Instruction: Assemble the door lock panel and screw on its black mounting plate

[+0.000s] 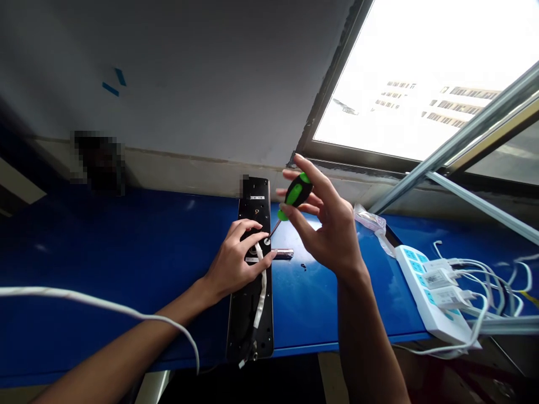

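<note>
My right hand (332, 224) holds a screwdriver (298, 191) with a green and black handle between thumb and fingers. The tool is tilted, its shaft pointing down and left to a round white spot on a long black panel (244, 331). My left hand (236, 255) lies across the panel with thumb and fingers spread, the index fingertip close to the screwdriver's tip. From beneath this hand a white-wrapped cable (260, 303) runs down the panel to a connector at its near end. Whether a screw is under the tip cannot be made out.
A shiny cylindrical piece (284, 254) lies at the panel's right, near small dark bits (304, 267). A white power strip (421, 292) with plugs and cables sits right on the blue table (126, 252). A white cable (105, 306) crosses my left forearm. A metal frame (421, 168) stands by the window.
</note>
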Available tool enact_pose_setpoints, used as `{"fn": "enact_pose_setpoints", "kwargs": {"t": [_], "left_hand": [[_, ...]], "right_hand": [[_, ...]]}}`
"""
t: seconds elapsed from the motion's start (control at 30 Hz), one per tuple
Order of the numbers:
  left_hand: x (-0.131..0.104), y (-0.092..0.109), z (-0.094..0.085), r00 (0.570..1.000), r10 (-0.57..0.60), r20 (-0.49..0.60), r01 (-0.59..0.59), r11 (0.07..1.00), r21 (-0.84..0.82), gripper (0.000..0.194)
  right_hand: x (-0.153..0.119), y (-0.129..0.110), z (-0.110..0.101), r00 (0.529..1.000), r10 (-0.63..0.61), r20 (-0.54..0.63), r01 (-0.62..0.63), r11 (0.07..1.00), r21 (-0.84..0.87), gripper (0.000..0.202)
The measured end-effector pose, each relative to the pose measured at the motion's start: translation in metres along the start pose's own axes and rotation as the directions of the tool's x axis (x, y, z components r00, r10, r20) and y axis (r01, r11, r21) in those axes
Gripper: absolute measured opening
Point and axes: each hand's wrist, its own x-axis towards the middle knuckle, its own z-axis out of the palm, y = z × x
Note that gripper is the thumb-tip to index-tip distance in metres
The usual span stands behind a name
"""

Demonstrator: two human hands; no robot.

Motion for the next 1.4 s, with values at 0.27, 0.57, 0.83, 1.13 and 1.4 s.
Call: {"fn": "enact_pose_setpoints", "kwargs": {"t": [0.27,0.57,0.83,1.13,1.4], "left_hand": [[0.043,0.029,-0.009,0.939,0.265,0.218,-0.298,0.945,0.134,0.029],[0.067,0.034,0.068,0.627,0.346,0.698,-0.539,0.840,0.067,0.026],[0.063,0.029,0.074,0.586,0.336,0.737,-0.555,0.829,0.064,0.027],[0.071,0.043,0.065,0.590,0.395,0.705,-0.539,0.842,-0.021,0.010],[0.064,0.055,0.030,0.753,0.388,0.531,-0.440,0.897,-0.032,0.015]], "right_hand": [[-0.049,0.020,-0.039,0.933,0.057,-0.355,-0.114,0.983,-0.142,0.063],[-0.111,0.043,-0.052,0.848,0.266,-0.458,-0.360,0.924,-0.130,0.053],[-0.120,0.054,-0.044,0.836,0.297,-0.461,-0.355,0.934,-0.042,0.051],[-0.106,0.037,-0.060,0.826,0.175,-0.537,-0.234,0.971,-0.044,0.056],[-0.078,-0.001,-0.070,0.792,0.069,-0.606,-0.094,0.996,-0.010,0.059]]}}
